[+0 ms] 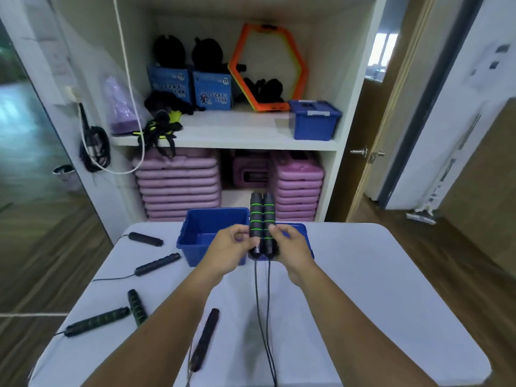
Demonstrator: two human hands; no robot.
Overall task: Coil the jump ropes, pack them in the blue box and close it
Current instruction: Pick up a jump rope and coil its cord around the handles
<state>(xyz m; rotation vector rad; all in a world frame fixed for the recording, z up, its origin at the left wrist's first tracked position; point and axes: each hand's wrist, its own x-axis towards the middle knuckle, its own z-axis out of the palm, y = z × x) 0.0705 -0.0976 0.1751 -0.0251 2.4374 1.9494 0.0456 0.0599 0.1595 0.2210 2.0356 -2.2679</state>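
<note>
Both hands hold up a pair of black jump-rope handles with green rings [262, 222], side by side and upright, in front of the open blue box [212, 236]. My left hand [233, 248] grips the left handle and my right hand [291, 247] grips the right one. Their two thin black cords [264, 311] hang straight down toward the table's near edge. The box stands open at the table's far middle, and what shows of its inside holds nothing. Several other black rope handles [156, 263] lie on the left half of the white table [377, 303].
The box's blue lid [303, 233] lies behind my right hand. Another black handle [205, 339] lies between my forearms. Behind the table stands a white shelf unit [229, 132] with a second, closed blue box [314, 120], an orange hexagon ring and pink stacked steps below.
</note>
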